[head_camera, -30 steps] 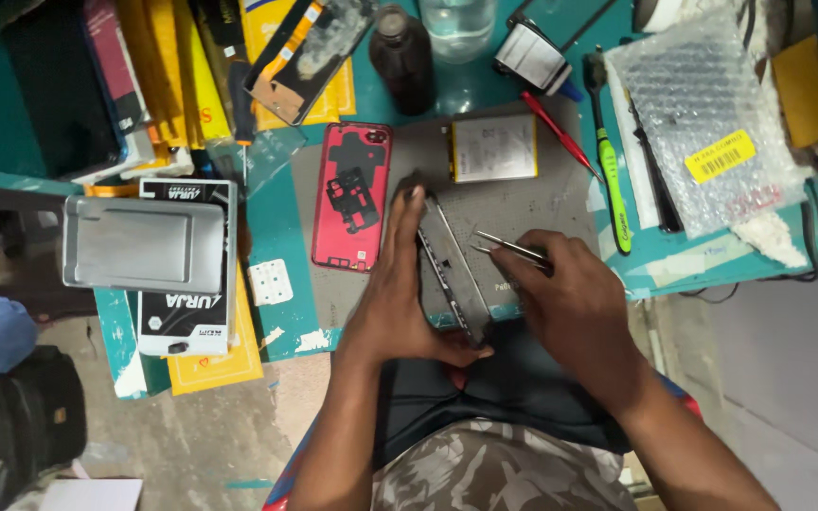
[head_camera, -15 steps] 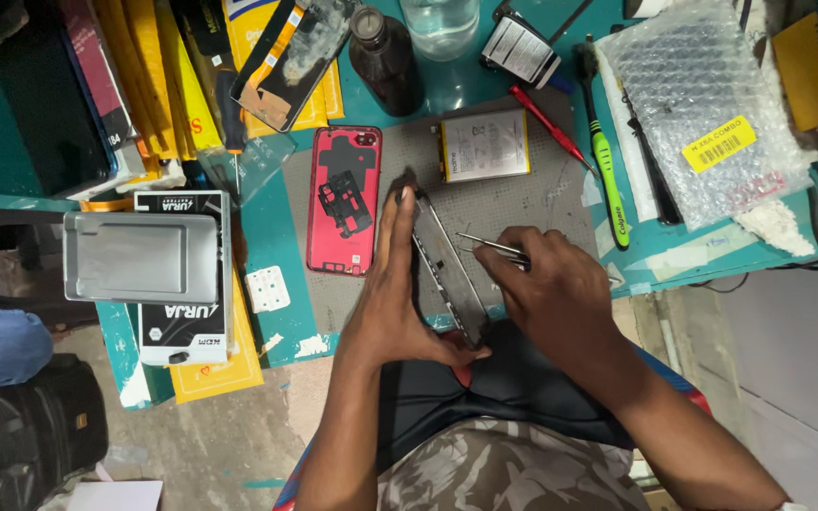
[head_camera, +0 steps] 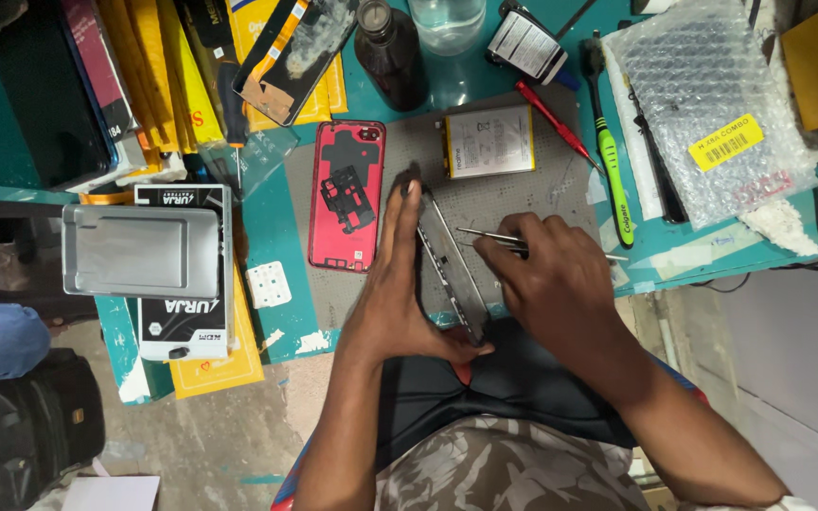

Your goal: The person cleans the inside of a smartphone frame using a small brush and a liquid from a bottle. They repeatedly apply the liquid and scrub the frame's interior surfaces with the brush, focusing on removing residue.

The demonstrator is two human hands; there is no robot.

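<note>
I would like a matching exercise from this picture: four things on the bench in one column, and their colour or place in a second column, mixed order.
Things:
1. phone back cover
2. toothbrush
3. tweezers
4. phone frame

Colour or place:
A. held on its edge by the left hand
B. red, lying flat on the grey mat
C. green handle, right of the battery
D. in the grip of the right hand

Pairs: 1-B, 2-C, 3-D, 4-A
</note>
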